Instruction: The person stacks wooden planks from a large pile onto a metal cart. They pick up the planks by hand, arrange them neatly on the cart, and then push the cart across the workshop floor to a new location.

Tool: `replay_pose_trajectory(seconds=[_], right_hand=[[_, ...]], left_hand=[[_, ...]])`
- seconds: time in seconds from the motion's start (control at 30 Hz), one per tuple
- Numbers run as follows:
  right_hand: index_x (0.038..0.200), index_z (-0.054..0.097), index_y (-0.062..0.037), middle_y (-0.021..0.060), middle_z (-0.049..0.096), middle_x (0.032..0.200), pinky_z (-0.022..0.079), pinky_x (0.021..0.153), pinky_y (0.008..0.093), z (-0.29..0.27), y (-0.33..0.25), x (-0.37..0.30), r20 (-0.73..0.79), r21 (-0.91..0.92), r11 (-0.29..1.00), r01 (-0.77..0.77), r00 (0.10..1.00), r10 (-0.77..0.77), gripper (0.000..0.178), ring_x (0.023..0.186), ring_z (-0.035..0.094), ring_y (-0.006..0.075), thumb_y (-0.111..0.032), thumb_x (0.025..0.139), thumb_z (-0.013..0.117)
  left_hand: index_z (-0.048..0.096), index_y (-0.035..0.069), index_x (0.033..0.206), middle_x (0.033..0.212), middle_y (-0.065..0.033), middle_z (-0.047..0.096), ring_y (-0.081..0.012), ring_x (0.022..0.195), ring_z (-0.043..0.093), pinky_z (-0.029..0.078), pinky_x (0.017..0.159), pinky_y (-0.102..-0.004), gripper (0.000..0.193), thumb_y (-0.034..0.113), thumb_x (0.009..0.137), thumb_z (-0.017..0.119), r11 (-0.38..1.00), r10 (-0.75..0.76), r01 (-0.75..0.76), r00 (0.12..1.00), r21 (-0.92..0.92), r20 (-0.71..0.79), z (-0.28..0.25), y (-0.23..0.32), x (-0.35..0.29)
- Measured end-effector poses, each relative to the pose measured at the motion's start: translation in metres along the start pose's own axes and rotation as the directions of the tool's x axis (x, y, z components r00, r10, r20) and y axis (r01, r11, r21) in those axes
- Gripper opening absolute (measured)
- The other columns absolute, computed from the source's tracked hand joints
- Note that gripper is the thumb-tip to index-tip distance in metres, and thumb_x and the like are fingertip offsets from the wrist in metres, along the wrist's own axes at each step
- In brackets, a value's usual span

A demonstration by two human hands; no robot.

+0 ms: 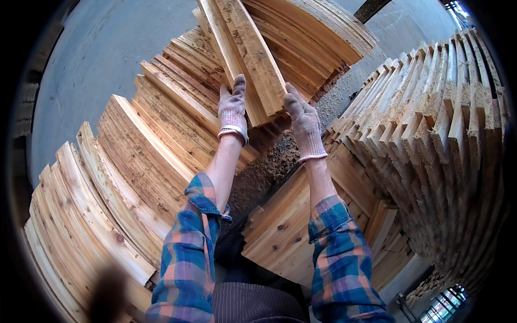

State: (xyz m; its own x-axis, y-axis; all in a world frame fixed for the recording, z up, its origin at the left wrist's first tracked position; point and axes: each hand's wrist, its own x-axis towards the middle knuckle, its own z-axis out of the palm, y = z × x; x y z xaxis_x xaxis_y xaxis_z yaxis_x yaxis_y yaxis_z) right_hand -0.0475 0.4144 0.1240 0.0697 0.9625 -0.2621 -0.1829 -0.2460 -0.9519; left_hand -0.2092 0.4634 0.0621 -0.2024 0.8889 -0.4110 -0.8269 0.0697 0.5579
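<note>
We've got both gloved hands on the short wooden boards (245, 54), raised ahead of us. Left hand (233, 110) clamps the bundle's left edge, right hand (302, 124) grips its lower right end. Stacked planks (134, 161) fan out below-left of the left hand; upright slats (431, 124) stand right of the right hand.

Bundle of rough, pale wooden slats (249, 54), held up on end, tilted left, above stacked boards
</note>
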Motion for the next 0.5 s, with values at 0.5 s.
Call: replay_pose_trajectory(seconds=[0.5], right_hand=[[0.137, 0.048, -0.0031, 0.0152, 0.063, 0.112, 0.043, 0.092, 0.0354, -0.049, -0.043, -0.076, 0.151, -0.500, 0.856, -0.131, 0.960, 0.234, 0.067, 0.102, 0.058, 0.0233, -0.054, 0.093, 0.047]], left_hand=[[0.043, 0.001, 0.138, 0.138, -0.0104, 0.050, -0.0166, 0.119, 0.055, 0.049, 0.093, -0.0275, 0.042, 0.022, 0.102, 0.040, 0.912, -0.158, 0.160, 0.987, 0.378, -0.037, 0.023, -0.002, -0.168]])
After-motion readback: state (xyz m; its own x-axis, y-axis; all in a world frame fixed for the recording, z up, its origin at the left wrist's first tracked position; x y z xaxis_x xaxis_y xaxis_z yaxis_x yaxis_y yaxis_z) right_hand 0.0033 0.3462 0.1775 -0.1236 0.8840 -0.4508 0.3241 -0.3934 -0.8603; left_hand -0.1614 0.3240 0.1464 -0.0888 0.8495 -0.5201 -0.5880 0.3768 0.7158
